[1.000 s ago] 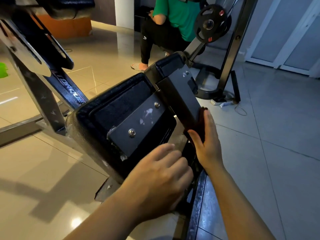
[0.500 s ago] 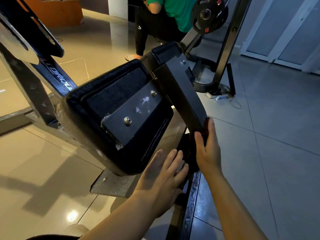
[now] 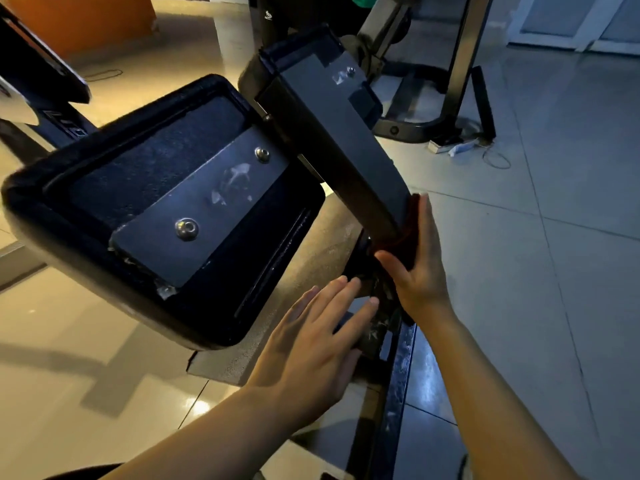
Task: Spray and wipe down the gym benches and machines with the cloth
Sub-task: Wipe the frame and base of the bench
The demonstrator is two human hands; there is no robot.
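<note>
Here the cloth (image 3: 405, 233), dark red and mostly hidden, sits pressed between the right hand (image 3: 420, 268) and the lower end of the bench's slanted steel post (image 3: 343, 147). That hand lies flat along the post's right face, fingers straight and pointing up, thumb spread out below the post's end, so it presses the cloth rather than clutching it. The left hand (image 3: 311, 344) is open too, fingers straight and slightly fanned, its tips reaching the dark frame parts just under the post and close to the right thumb; whether they touch the metal cannot be told. Left of the post, the black padded seat (image 3: 104, 216) is tipped up, showing its underside with a grey mounting plate (image 3: 204, 216) fixed by two bolts and scuffed in the middle. A scratched black base rail (image 3: 398, 368) runs down between the forearms. Around lies a glossy tiled floor (image 3: 554, 271), with another machine's frame (image 3: 433, 123) at the far right.
</note>
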